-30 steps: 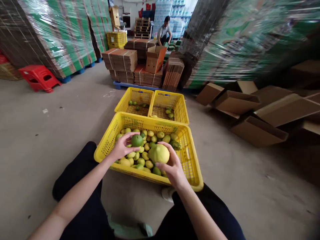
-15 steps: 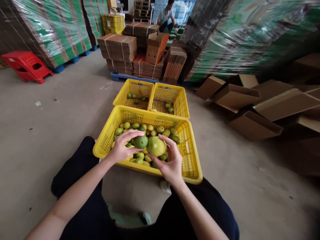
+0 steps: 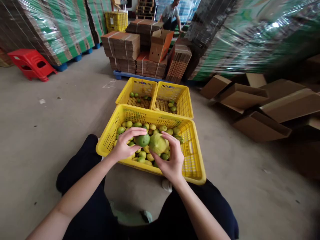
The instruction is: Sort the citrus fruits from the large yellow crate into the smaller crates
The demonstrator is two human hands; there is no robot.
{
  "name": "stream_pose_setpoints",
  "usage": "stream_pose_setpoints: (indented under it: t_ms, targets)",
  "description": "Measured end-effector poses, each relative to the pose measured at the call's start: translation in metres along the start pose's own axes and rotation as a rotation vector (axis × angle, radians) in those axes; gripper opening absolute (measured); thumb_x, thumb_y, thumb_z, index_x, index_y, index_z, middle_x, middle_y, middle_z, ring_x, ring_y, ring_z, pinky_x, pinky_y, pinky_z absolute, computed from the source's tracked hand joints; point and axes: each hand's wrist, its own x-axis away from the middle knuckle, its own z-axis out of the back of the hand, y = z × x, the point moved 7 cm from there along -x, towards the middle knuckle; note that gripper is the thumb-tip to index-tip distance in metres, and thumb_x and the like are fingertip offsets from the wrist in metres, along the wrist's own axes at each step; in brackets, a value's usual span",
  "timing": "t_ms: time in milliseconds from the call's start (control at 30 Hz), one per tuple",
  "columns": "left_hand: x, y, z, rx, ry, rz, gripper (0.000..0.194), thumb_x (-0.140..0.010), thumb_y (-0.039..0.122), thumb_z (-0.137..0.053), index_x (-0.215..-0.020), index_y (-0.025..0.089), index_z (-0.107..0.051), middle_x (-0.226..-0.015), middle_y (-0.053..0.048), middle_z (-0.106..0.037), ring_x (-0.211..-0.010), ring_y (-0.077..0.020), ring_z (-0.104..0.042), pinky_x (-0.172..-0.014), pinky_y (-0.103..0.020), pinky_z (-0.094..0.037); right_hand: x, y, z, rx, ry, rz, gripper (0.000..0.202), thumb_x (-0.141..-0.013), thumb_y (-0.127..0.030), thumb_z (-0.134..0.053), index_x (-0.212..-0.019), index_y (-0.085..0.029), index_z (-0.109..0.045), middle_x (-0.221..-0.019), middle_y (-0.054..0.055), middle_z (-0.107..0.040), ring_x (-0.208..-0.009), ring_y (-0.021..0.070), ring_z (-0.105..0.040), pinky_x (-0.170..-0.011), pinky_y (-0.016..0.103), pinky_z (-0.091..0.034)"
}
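Above the large yellow crate (image 3: 198,156), the left hand (image 3: 125,144) is reaching inward, thumb and fingers clamped around a green fruit (image 3: 142,140); the right hand (image 3: 173,156) is angling inward over that crate, its curled fingers and thumb gripping a bigger yellow-green fruit (image 3: 158,143).

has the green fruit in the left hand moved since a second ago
Yes. Against the rim of the big crate, the green fruit has shifted a little to the right, closer to the large yellow fruit.
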Motion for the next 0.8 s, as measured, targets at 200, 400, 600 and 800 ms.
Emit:
stream_pose_setpoints:
  t_ms: [200, 400, 600, 800]
  targets:
    - [0.002, -0.004, 0.000, -0.009, -0.006, -0.011, 0.050, -0.080, 0.005, -0.076, -0.125, 0.024, -0.065, -0.123, -0.009, -0.071, -0.118, -0.0219, -0.067, -0.103, -0.040, -0.056, -0.003, -0.004, -0.001, 0.071, 0.010, 0.050, 0.052, -0.081, -0.016, -0.072, -0.130, -0.025, -0.056, -0.125, 0.013, -0.067, -0.117, 0.0309, -0.064, -0.097, 0.052, -0.055]
    - [0.002, -0.004, -0.002, -0.015, 0.008, 0.005, 0.044, -0.082, -0.001, -0.068, -0.119, 0.023, -0.066, -0.121, -0.008, -0.072, -0.117, -0.0202, -0.068, -0.102, -0.039, -0.056, -0.001, -0.007, -0.002, 0.144, 0.021, 0.118, 0.052, -0.081, -0.013, -0.069, -0.130, -0.024, -0.057, -0.126, 0.013, -0.068, -0.116, 0.0312, -0.064, -0.096, 0.053, -0.055]
    - [0.004, -0.012, -0.003, 0.021, 0.012, 0.137, 0.040, -0.081, 0.020, -0.080, -0.118, 0.022, -0.067, -0.119, -0.010, -0.073, -0.113, -0.0228, -0.069, -0.088, -0.034, -0.060, 0.000, 0.005, 0.000, 0.041, -0.006, -0.040, 0.052, -0.077, -0.023, -0.077, -0.125, -0.026, -0.058, -0.122, 0.012, -0.068, -0.113, 0.0311, -0.066, -0.096, 0.051, -0.056]
    - [0.013, -0.045, -0.008, 0.181, -0.029, 0.602, 0.056, -0.065, 0.058, -0.086, -0.097, 0.016, -0.069, -0.091, -0.007, -0.074, -0.083, -0.0211, -0.071, -0.074, -0.030, -0.058, 0.003, 0.032, -0.012, -0.414, -0.165, -0.622, 0.052, -0.065, -0.046, -0.087, -0.105, -0.022, -0.064, -0.094, 0.004, -0.073, -0.084, 0.0238, -0.071, -0.074, 0.036, -0.062]
